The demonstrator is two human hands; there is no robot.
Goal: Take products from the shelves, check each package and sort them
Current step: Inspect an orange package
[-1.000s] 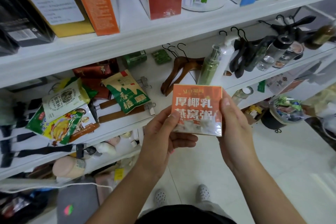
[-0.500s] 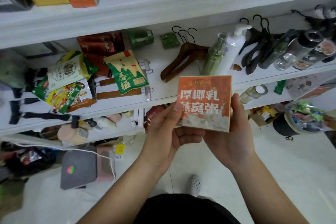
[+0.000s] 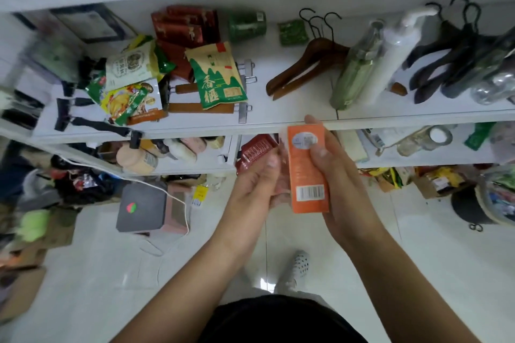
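An orange box (image 3: 306,172) is held upright in front of the white shelf (image 3: 278,120), its narrow side with a barcode and a round sticker turned toward me. My right hand (image 3: 342,175) grips it, thumb across that side and fingers behind. My left hand (image 3: 259,181) touches the box's left face with its fingers curved along it. On the shelf behind lie a green snack bag (image 3: 217,78), several other snack packets (image 3: 131,92) and dark red boxes (image 3: 184,25).
Wooden hangers (image 3: 303,64), a green spray bottle (image 3: 356,64), a white pump bottle (image 3: 390,50) and black hangers (image 3: 446,53) crowd the shelf's right part. Lower shelves hold bottles and a red box (image 3: 256,147). A grey box (image 3: 142,209) and clutter sit on the white floor.
The box has been turned from its front face to its narrow barcode side. My view has tilted downward, so the upper shelf is out of sight.
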